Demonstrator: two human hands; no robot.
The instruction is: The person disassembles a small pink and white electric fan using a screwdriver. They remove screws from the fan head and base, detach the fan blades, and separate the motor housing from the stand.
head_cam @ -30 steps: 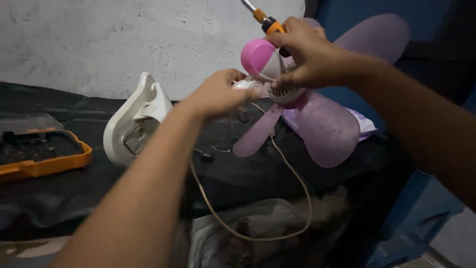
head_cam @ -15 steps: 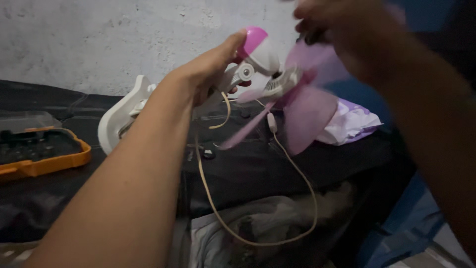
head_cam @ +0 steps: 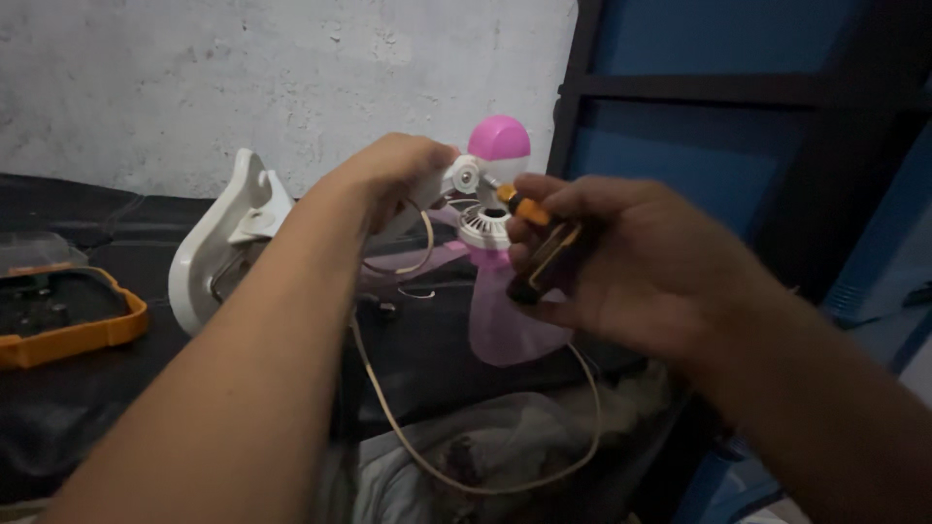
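My left hand (head_cam: 393,180) grips the white neck of a small fan (head_cam: 490,184) with a pink rear cap and pale purple blades, held above a dark surface. My right hand (head_cam: 621,262) is closed around an orange and black screwdriver (head_cam: 544,247), its tip pointing at the white ribbed motor housing of the fan. A beige power cord (head_cam: 466,456) hangs from the fan in a long loop. The front blades are partly hidden behind my right hand.
A white fan base shell (head_cam: 218,247) lies on the black cloth-covered surface (head_cam: 116,378) at the left. An orange tool case (head_cam: 68,315) with a see-through lid sits at the far left. A rough white wall stands behind, a blue panel with a dark frame at the right.
My right hand came down from above the fan and now holds the screwdriver tip against the motor housing. The left hand lowered the fan and turned it upright.
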